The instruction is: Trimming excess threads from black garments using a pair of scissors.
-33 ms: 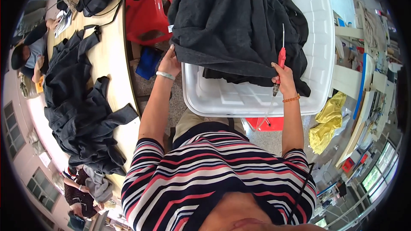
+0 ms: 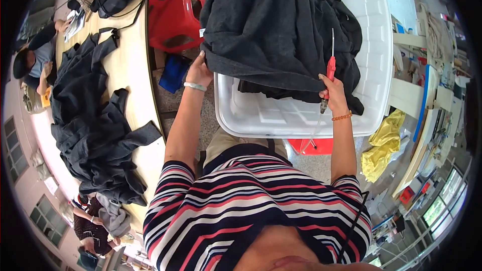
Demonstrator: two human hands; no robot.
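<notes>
Hands are working a dark garment (image 2: 281, 25) heaped on a white tub (image 2: 281, 115).
Left hand (image 2: 199, 73) is gripping the garment's left edge; right hand (image 2: 331, 93) is clenching a red-handled tool (image 2: 330, 68) at its front hem. Probably positioning fabric; next calls for steadying cloth under the tip.

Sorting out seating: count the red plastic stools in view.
2. One red stool stands at the top, between the long table and the white tub. Another red stool shows partly below the tub's near rim. More may be hidden.
</notes>
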